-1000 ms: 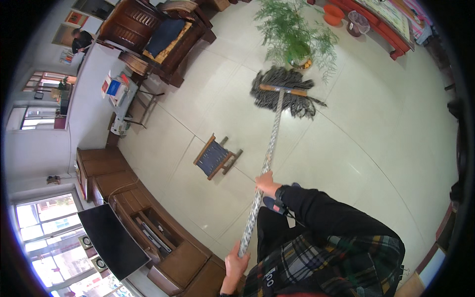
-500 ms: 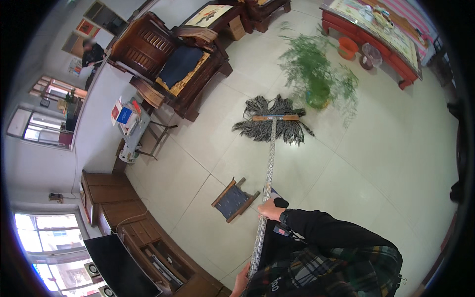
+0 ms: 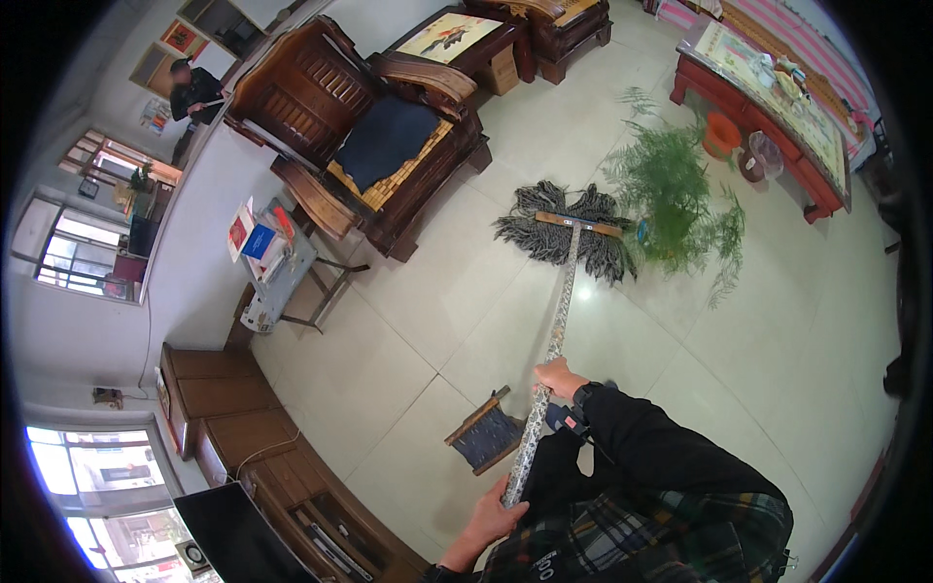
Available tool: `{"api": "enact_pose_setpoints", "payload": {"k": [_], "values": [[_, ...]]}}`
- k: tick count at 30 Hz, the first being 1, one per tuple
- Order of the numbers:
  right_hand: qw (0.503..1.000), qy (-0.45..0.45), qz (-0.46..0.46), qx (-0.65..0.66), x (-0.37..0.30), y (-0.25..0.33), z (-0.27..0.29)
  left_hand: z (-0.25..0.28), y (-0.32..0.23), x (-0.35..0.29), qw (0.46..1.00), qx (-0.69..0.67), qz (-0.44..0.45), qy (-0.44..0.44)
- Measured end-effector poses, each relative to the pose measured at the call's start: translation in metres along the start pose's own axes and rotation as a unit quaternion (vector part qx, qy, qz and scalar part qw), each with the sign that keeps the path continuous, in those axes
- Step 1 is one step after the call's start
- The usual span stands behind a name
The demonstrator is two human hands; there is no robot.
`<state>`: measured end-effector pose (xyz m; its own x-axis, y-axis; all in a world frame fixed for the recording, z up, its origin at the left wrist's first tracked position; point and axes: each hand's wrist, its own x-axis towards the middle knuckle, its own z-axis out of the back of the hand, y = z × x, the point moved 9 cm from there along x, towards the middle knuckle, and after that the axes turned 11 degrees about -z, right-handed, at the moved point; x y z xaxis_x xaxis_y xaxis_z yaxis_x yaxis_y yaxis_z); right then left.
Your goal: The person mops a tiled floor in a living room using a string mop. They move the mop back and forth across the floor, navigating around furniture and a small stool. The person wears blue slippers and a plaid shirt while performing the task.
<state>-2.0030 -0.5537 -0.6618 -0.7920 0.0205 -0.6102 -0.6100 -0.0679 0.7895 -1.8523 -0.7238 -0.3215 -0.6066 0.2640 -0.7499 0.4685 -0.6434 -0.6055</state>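
A mop with dark grey-and-white yarn strands [image 3: 567, 243] lies spread on the tiled floor. Its wooden crossbar [image 3: 598, 227] joins a long speckled handle [image 3: 562, 316] that slopes back toward me. My right hand [image 3: 559, 377] is closed round the middle of this handle. Lower down, near its end, my left hand [image 3: 496, 515] grips it too. The strands' right side meets or overlaps the edge of a feathery green plant [image 3: 671, 180], whose pot is mostly hidden. Left of the handle stands a low wooden stool [image 3: 484, 434] with a dark woven seat.
A wooden armchair [image 3: 379, 146] with a dark cushion stands at the far left, near a folding stand [image 3: 282, 272] holding books. An orange bucket [image 3: 721, 136] sits beside a red table [image 3: 768, 126]. A brown cabinet [image 3: 219, 398] and black screen [image 3: 248, 534] line the near left.
The mop head has slid forward over the floor, up to the plant. Both hands stay on the handle, and the left shows more fully. The view has shifted, moving the furniture rightward and down.
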Motion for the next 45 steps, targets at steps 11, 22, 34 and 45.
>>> {"api": "enact_pose_setpoints", "payload": {"k": [11,22,34,45], "values": [[0.971,-0.005,-0.207,0.122,0.038,0.063,0.029,0.032,0.001,0.079,0.99,0.077,-0.108,-0.041],[0.949,-0.078,-0.289,0.099,0.105,0.214,0.108,0.097,-0.115,0.156,0.982,-0.111,-0.136,-0.063],[0.963,-0.002,-0.259,0.076,0.162,0.287,0.082,0.146,-0.189,0.167,0.981,-0.179,-0.075,-0.008],[0.942,-0.086,-0.307,0.109,0.326,0.348,0.109,0.253,-0.246,0.314,0.976,-0.205,0.009,-0.072]]}}
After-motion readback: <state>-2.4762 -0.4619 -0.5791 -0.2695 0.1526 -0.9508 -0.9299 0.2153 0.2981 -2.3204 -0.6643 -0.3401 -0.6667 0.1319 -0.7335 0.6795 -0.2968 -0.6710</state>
